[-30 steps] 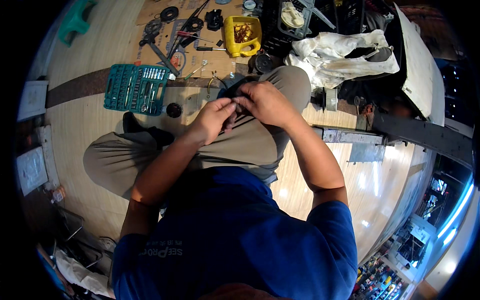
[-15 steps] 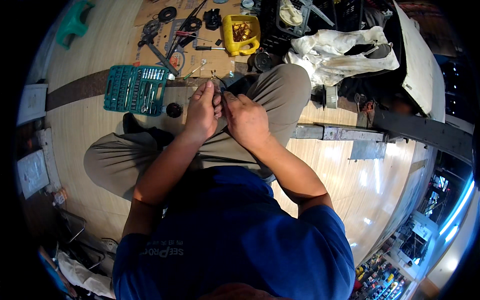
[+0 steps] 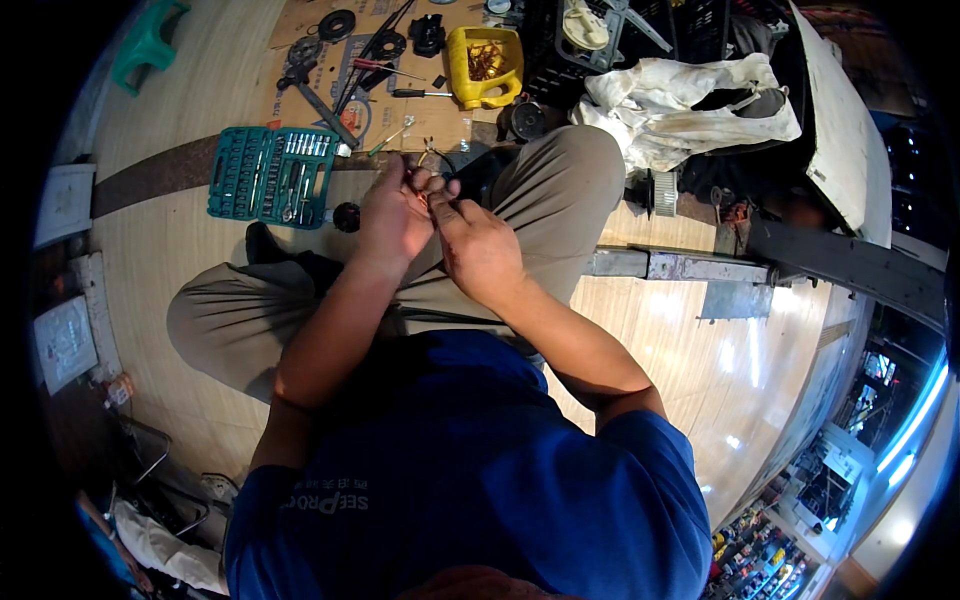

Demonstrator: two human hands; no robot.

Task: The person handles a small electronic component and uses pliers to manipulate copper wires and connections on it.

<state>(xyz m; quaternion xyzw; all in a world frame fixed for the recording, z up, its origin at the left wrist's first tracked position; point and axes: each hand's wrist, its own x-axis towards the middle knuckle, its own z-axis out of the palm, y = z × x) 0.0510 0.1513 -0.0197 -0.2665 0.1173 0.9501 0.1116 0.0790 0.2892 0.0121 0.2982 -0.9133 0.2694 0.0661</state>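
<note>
My left hand (image 3: 393, 220) is turned partly palm up over my crossed legs, its fingers curled and a little blurred. Close against it, my right hand (image 3: 478, 245) has its fingers bent and pressed together at the left fingertips. A small orange, copper-coloured piece (image 3: 422, 199) shows between the two hands; its shape is mostly hidden by the fingers. Just beyond the fingertips, a thin dark wire (image 3: 440, 157) with yellowish ends curves upward. Which hand carries the wire cannot be seen.
An open green socket set (image 3: 270, 178) lies to the left, a small dark round part (image 3: 346, 217) beside it. Ahead, cardboard (image 3: 300, 110) holds screwdrivers and black parts. A cut yellow jug (image 3: 485, 65) contains copper-coloured pieces. White cloth (image 3: 690, 105) drapes at the right.
My left hand has rolled more palm up, its thumb moving left and away from the pinch. The right fingers have shifted slightly left, and the orange piece has come into sight.
</note>
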